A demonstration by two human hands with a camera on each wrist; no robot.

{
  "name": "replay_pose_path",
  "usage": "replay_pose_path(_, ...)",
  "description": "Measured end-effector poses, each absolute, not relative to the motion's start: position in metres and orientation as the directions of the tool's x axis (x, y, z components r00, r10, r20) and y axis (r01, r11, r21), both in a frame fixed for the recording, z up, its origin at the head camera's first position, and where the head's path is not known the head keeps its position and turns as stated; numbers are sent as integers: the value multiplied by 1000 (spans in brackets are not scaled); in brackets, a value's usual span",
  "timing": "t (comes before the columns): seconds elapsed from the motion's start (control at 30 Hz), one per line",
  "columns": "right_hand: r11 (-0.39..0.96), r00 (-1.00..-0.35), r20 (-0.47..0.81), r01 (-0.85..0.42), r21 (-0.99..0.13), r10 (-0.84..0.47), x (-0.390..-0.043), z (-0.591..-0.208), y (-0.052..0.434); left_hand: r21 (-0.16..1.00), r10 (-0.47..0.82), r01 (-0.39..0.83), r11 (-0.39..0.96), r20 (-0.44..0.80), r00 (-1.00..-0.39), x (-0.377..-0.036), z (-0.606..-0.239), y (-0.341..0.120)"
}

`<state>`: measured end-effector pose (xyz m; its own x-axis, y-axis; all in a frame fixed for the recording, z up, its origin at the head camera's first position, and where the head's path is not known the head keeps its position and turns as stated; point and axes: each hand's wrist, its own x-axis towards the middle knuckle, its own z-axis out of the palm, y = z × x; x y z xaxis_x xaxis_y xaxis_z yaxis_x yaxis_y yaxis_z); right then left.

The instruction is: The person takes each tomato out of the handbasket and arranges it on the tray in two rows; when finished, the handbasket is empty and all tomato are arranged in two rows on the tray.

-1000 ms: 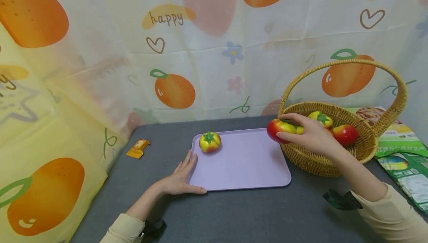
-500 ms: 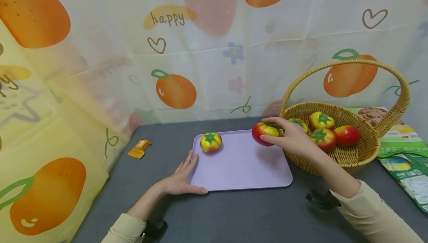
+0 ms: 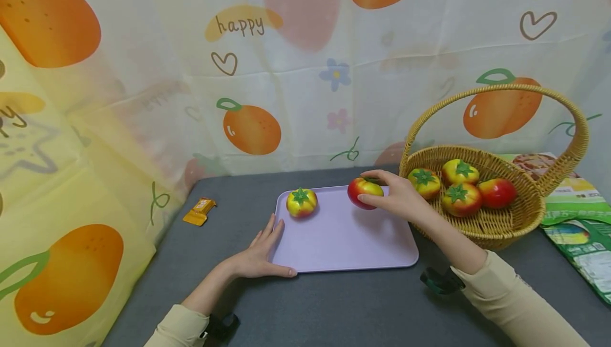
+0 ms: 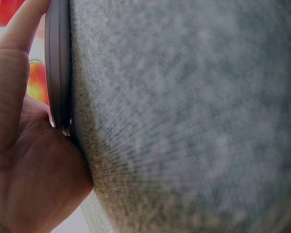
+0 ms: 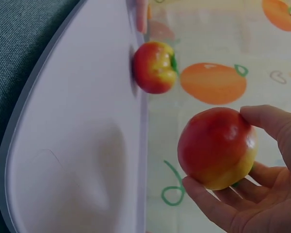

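While a glossy red-and-yellow fruit (image 3: 359, 192) is held over the lavender tray (image 3: 329, 243), it is pinched by the right grip (image 3: 398, 194) between thumb and fingertips on opposite sides. Shadow is cast on the tray beneath it, so the fruit is judged to be apart from the surface. From the even shine, a moulded imitation is suspected: probably light, stiff rather than soft and not easily bruised, though its weight cannot be confirmed by sight. Because the skin is smooth and rounded, some slip is to be expected if only the upper shoulder is pinched; hold is best taken at the widest part of the sides. A green calyx (image 3: 300, 195), as seen on the second fruit (image 3: 300, 208) at the tray's far left, is better left unpinched, since it may be thin. The tray's left near corner is touched by the left grip (image 3: 255, 258), thumb splayed from the fingers and nothing grasped. More fruits (image 3: 460, 202) are contained in the wicker basket (image 3: 506, 227).
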<state>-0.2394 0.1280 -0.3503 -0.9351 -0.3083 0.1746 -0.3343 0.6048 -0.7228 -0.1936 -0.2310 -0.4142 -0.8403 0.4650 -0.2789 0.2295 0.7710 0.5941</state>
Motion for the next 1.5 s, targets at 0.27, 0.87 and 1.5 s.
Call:
replay_pose_path(0.27, 600, -934, 165, -332, -728, -317, -249, -360, 113, 603, 464, 220, 767, -285, -839, -192, -412, -231)
replay_pose_path(0.87, 607, -920, 201, -376, -700, -337, -266, -379, 83, 594, 441, 194, 781, -304, -844, -194, -413, -230)
replay_pose_path(1.5, 605, -884, 281, -461, -649, -373, -273, -393, 66, 600, 450, 205, 773, -291, -844, -193, -414, -231)
